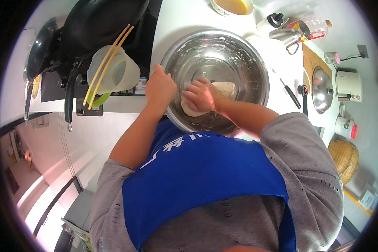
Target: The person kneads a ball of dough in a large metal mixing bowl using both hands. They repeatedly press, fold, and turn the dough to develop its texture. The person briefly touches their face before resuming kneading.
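Note:
A wide stainless steel bowl (252, 78) stands on the white counter in front of me, with pale smears on its inner wall. Low in it lies a lump of pale dough (226, 89). My right hand (201, 95) presses on the dough with curled fingers and covers much of it. At the bowl's left rim, my left hand (160, 86) grips the edge, its thumb towards the inside.
Left are a translucent plastic jug (129, 71) with wooden chopsticks (108, 64) across it, a black wok (97, 25) and a phone (96, 110) by the counter edge. A bowl of yellow liquid (231, 6) stands behind; a black-handled knife (291, 94) and steel lid (322, 89) lie right.

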`<state>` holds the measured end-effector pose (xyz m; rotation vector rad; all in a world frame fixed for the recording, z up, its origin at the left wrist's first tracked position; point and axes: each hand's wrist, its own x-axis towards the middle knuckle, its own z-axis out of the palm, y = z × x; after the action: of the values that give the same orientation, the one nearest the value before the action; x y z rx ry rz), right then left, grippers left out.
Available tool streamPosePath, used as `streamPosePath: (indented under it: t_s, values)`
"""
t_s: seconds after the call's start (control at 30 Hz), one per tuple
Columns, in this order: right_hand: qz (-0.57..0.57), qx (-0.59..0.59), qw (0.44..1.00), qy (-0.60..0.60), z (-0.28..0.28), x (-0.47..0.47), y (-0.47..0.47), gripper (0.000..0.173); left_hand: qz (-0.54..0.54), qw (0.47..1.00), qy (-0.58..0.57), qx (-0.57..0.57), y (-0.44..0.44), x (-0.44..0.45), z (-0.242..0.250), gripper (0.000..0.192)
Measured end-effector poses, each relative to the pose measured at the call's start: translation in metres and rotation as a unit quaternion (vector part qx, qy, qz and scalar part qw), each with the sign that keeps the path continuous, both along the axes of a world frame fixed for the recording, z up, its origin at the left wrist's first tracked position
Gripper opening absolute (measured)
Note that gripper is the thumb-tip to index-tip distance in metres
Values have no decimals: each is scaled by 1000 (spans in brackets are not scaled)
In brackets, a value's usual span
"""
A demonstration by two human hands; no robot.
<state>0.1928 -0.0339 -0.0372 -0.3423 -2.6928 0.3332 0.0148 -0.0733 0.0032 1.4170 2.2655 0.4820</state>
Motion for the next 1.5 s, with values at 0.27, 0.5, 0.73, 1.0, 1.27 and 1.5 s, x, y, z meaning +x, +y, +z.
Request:
streamPosePath:
  t_s: [0.27,0.5,0.73,1.0,1.27,1.5]
  values:
    - [-164,-70,984,19,-25,-45,54,15,-32,998,43,-11,0,-6,1,25]
    - [-419,-514,732,159,-25,-71,104,37,31,999,7,13,4,-4,5,26]
    - [-519,-146,825,-172,13,19,73,65,39,999,-7,6,6,-5,3,34]
    - [-478,-276,822,-137,20,25,10,64,13,1000,-2,3,12,-7,5,36]
    - [-338,-289,896,-13,107,35,1,50,1,1000,27,-4,14,-11,-5,37]
    - [-147,-206,942,-222,110,55,66,53,26,999,8,-27,3,-3,9,36]
